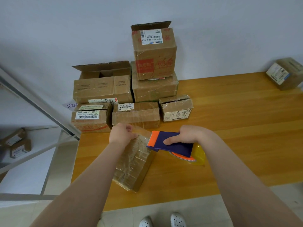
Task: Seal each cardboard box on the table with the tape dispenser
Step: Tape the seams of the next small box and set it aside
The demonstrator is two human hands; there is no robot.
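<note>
Labels: top box (154, 63) reads "159-159 A03 160"; near-left box (90, 123) "J6 506"
Count: six piled, one far-right box (285, 74)
Left hand (122, 134): fingers pinch tape (144, 132) on cardboard box (134, 163), near tabletop (229, 128) edge
Right hand (191, 134): fingers curled round tape dispenser (172, 145)

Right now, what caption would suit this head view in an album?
Left hand pinches tape over a box while right hand grips the dispenser; more boxes wait behind.

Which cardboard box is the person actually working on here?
The box nearest the table's front edge, apart from the stack: the left hand grips its far end and the right hand holds the tape dispenser at it. The rest sit untouched.
</note>
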